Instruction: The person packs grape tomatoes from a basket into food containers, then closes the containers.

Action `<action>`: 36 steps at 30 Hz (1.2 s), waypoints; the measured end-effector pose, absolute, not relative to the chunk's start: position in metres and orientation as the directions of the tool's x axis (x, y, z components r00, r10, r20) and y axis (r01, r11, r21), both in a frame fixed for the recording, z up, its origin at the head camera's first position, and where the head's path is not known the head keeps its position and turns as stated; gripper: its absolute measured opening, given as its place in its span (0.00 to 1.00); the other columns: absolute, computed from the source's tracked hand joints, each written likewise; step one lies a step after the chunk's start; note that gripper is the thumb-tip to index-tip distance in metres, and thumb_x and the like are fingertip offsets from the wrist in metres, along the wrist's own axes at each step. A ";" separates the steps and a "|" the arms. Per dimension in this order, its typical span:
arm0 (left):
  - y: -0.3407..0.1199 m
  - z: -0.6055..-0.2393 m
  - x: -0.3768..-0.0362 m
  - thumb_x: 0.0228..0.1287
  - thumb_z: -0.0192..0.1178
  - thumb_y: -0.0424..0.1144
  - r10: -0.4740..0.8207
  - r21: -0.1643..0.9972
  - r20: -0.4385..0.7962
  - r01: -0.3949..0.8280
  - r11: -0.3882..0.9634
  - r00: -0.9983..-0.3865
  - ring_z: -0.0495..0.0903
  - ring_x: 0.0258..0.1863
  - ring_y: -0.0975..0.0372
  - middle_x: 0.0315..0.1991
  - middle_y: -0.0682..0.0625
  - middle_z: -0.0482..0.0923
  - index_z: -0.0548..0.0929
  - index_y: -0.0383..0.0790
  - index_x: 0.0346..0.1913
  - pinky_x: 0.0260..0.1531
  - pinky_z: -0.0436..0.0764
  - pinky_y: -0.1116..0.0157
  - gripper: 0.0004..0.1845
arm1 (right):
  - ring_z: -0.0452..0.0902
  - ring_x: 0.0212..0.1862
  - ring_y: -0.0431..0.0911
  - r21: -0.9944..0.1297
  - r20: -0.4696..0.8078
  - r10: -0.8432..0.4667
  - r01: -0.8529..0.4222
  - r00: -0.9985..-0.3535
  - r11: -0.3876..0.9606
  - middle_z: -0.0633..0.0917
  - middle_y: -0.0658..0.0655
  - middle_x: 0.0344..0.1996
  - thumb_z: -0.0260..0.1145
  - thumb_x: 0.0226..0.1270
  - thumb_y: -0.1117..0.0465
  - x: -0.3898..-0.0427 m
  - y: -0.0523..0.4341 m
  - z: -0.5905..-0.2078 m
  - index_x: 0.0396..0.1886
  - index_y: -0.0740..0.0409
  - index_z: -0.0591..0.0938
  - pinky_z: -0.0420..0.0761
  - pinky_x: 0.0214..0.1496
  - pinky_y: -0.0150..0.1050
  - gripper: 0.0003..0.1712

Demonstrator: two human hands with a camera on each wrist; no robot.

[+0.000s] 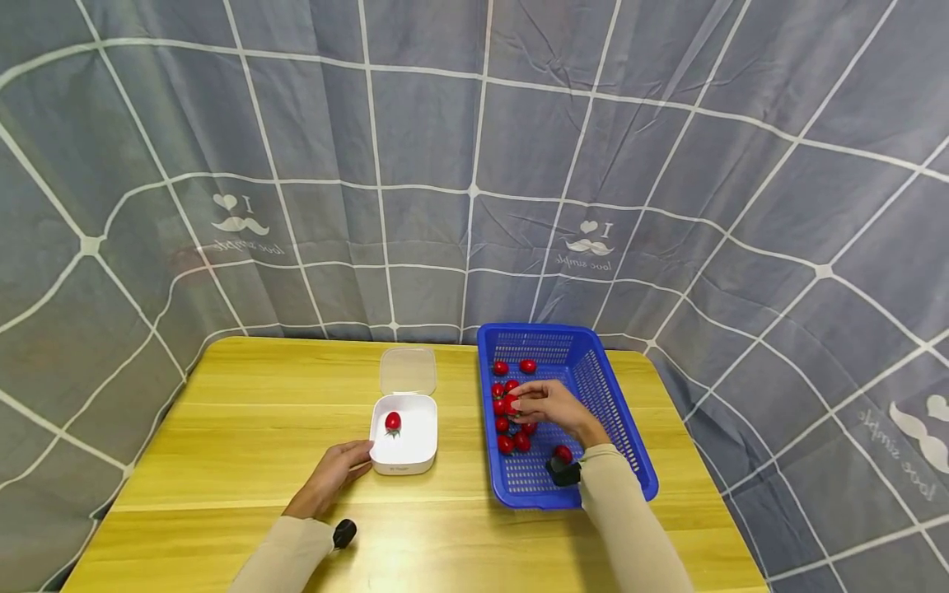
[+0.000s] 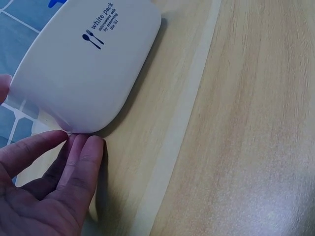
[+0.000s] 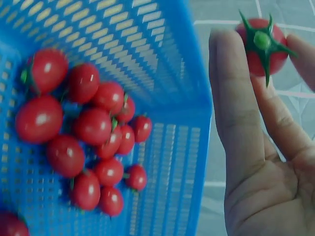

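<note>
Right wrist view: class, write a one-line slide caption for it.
Right hand pinches a small red cherry tomato at its fingertips beside a blue perforated plastic basket of tomatoes.

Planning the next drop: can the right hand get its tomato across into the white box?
Probably yes: the right hand pinches a tomato, and the white box stands open beside the basket.

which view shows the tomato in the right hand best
The right wrist view: the tomato fills the frame, green calyx clear, pinched at the right hand's fingertips. The head view shows it only as a red speck; the left wrist view misses it.
</note>
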State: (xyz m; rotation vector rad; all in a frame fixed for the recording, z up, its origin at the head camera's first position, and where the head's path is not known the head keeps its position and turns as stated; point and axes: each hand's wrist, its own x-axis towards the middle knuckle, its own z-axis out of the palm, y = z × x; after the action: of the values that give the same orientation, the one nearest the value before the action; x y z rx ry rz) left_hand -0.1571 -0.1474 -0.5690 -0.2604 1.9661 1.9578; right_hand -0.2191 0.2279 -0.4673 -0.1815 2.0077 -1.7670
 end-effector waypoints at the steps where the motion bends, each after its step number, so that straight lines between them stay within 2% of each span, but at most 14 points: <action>1: -0.147 -0.569 -0.157 0.74 0.50 0.40 0.120 0.928 -0.373 -0.372 0.029 -0.920 0.74 0.57 0.49 0.61 0.29 0.69 0.66 0.16 0.62 0.62 0.74 0.55 0.27 | 0.84 0.42 0.51 -0.966 -0.249 -0.374 0.200 -0.893 0.166 0.84 0.62 0.41 0.65 0.65 0.68 -0.218 0.225 -0.467 0.54 0.78 0.75 0.82 0.53 0.52 0.21; 4: -0.147 -0.569 -0.158 0.75 0.49 0.39 0.126 0.929 -0.369 -0.368 0.028 -0.921 0.74 0.57 0.50 0.61 0.29 0.68 0.66 0.16 0.62 0.61 0.75 0.56 0.26 | 0.85 0.41 0.50 -0.969 -0.242 -0.350 0.204 -0.905 0.143 0.85 0.63 0.41 0.65 0.65 0.69 -0.217 0.214 -0.465 0.53 0.78 0.75 0.83 0.51 0.49 0.20; 9: -0.147 -0.568 -0.158 0.75 0.48 0.38 0.112 0.930 -0.366 -0.366 0.021 -0.924 0.75 0.56 0.50 0.61 0.29 0.68 0.66 0.15 0.62 0.60 0.76 0.57 0.26 | 0.85 0.39 0.47 -0.979 -0.205 -0.353 0.190 -0.913 0.079 0.85 0.59 0.39 0.64 0.64 0.72 -0.218 0.192 -0.462 0.53 0.78 0.76 0.82 0.52 0.53 0.19; 13: -0.147 -0.569 -0.158 0.75 0.48 0.39 0.118 0.928 -0.371 -0.371 0.024 -0.921 0.75 0.56 0.51 0.61 0.29 0.68 0.66 0.16 0.62 0.60 0.76 0.56 0.26 | 0.84 0.39 0.47 -0.978 -0.207 -0.358 0.203 -0.910 0.047 0.84 0.60 0.40 0.63 0.64 0.74 -0.218 0.177 -0.461 0.53 0.80 0.75 0.80 0.53 0.55 0.19; 16: -0.148 -0.570 -0.157 0.75 0.48 0.40 0.122 0.928 -0.373 -0.372 0.032 -0.920 0.74 0.58 0.49 0.62 0.27 0.67 0.66 0.16 0.62 0.61 0.75 0.55 0.27 | 0.84 0.38 0.47 -0.977 -0.210 -0.358 0.210 -0.910 0.039 0.84 0.63 0.41 0.62 0.64 0.75 -0.216 0.165 -0.461 0.54 0.81 0.74 0.79 0.54 0.56 0.19; 21: -0.147 -0.570 -0.158 0.76 0.47 0.40 0.123 0.926 -0.377 -0.377 0.024 -0.918 0.73 0.59 0.48 0.63 0.26 0.65 0.65 0.16 0.63 0.61 0.75 0.56 0.27 | 0.84 0.36 0.46 -0.979 -0.201 -0.348 0.195 -0.916 0.051 0.84 0.63 0.41 0.64 0.63 0.75 -0.218 0.146 -0.464 0.52 0.81 0.75 0.84 0.50 0.49 0.19; 25: -0.147 -0.569 -0.158 0.76 0.47 0.38 0.120 0.925 -0.379 -0.380 0.017 -0.918 0.73 0.58 0.48 0.63 0.27 0.65 0.65 0.16 0.63 0.61 0.75 0.57 0.26 | 0.84 0.36 0.46 -0.978 -0.208 -0.348 0.203 -0.914 0.053 0.84 0.63 0.40 0.65 0.62 0.75 -0.220 0.131 -0.471 0.51 0.80 0.76 0.84 0.49 0.48 0.18; 36: -0.147 -0.569 -0.157 0.75 0.47 0.39 0.118 0.925 -0.378 -0.380 0.009 -0.918 0.73 0.58 0.50 0.63 0.27 0.66 0.65 0.16 0.63 0.61 0.75 0.56 0.26 | 0.84 0.32 0.45 -0.967 -0.252 -0.380 0.250 -0.890 0.056 0.85 0.59 0.33 0.66 0.60 0.75 -0.215 0.084 -0.490 0.46 0.79 0.78 0.86 0.45 0.48 0.15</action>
State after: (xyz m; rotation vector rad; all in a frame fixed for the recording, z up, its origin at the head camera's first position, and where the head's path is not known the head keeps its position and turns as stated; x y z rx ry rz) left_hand -0.1567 -0.1472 -0.5689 -0.2697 1.9450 1.9721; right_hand -0.2149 0.0842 -0.4903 -0.1298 1.8975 -1.8856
